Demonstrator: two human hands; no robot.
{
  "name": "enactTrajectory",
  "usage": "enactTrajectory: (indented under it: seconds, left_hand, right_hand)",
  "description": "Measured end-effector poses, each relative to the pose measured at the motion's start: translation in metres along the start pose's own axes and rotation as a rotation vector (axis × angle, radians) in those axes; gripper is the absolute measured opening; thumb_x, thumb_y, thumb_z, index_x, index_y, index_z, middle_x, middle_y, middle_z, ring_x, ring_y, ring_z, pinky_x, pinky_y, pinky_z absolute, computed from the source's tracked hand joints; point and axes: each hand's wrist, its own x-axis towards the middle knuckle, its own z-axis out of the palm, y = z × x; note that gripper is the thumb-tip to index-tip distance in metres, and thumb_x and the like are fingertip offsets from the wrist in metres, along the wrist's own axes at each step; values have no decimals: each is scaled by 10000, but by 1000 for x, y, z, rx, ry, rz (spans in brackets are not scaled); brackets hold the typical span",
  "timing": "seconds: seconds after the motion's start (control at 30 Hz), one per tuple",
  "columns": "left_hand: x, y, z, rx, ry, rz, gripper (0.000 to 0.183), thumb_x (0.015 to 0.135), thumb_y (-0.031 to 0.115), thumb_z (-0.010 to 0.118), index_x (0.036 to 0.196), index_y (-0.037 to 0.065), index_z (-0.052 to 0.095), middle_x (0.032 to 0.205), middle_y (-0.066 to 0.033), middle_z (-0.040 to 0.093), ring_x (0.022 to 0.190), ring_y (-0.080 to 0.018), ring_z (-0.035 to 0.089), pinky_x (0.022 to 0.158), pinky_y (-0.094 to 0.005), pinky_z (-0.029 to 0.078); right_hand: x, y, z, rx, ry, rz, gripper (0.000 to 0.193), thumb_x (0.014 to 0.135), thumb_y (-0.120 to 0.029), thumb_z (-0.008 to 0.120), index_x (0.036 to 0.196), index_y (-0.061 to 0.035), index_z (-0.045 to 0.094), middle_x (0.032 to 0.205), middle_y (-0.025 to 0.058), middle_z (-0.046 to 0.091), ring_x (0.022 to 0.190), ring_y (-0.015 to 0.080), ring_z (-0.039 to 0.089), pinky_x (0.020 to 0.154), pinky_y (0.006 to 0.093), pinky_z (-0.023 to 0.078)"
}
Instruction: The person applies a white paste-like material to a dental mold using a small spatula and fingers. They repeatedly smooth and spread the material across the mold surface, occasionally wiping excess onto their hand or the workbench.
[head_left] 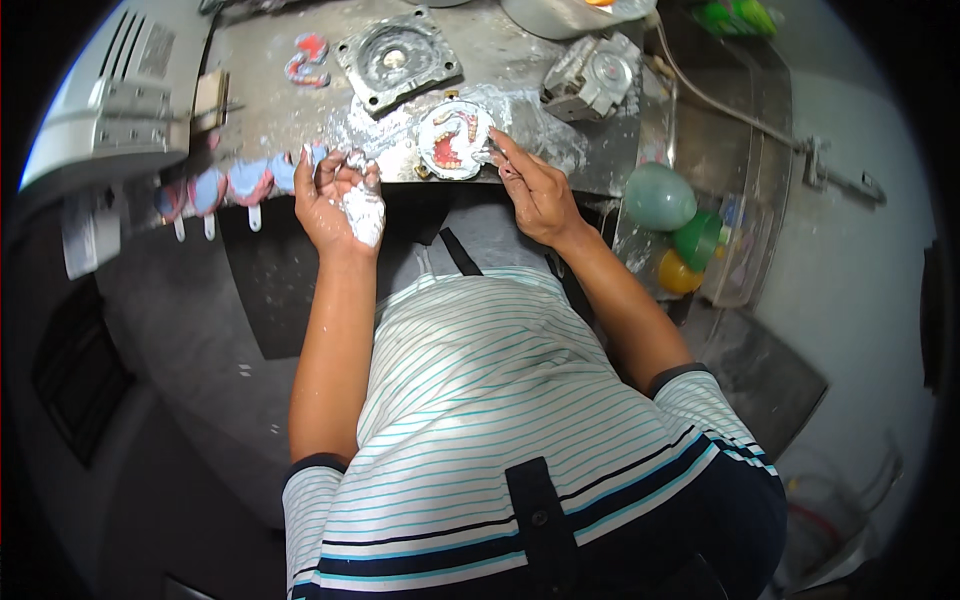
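Note:
My left hand point(335, 200) is turned palm up near the bench's front edge, fingers partly curled. A smear of wet white plaster point(365, 213) lies in its palm. To its right, a round mould point(457, 172) filled with white plaster rests on the bench. Set in the plaster are a red denture base point(447, 150) with teeth and a second curved row of teeth point(460, 121). My right hand point(537, 193) reaches to the mould's right rim, thumb and index finger closed together. Whatever sits between those fingertips is too small to make out.
Behind the mould lies a square metal flask half point(397, 62), with red and blue dental pieces point(308, 60) left of it. A metal block point(592, 78) stands back right. Blue-filled impression trays point(248, 182) line the left edge; rubber bowls point(660, 197) are at right.

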Motion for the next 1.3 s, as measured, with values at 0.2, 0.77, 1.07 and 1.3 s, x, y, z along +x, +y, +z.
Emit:
enactTrajectory:
  seconds: [0.2,0.77,1.07,1.3]
  left_hand:
    - [18,37,1,287,-10,-76,380,937,400,624,865,26,622,795,-142,643,657,-246,618,539,-293,517]
    - [33,13,52,382,-117,-167,450,894,365,684,833,-56,539,900,-219,595,903,-357,645,875,-497,588]
    - [51,-5,63,357,-46,-40,443,884,350,697,774,-37,512,690,-153,509,673,-306,606,831,-459,603]
    - [49,2,51,520,-25,12,451,897,349,685,790,-59,528,633,-142,477,572,-226,525,817,-465,606]
  right_hand:
    - [-28,-19,36,-128,238,70,485,924,8,524,1408,31,487,1035,243,693,863,327,685,820,360,539]
    - [-4,-161,125,-4,359,123,795,828,-46,655,1513,74,270,835,167,673,707,302,615,651,395,531]
    - [-28,-97,84,31,578,198,507,956,-57,536,1442,30,423,1088,249,680,988,366,677,819,419,547]
    - [-19,-25,51,31,448,243,477,981,-47,509,1452,-43,435,1113,245,678,1024,386,659,911,422,509]
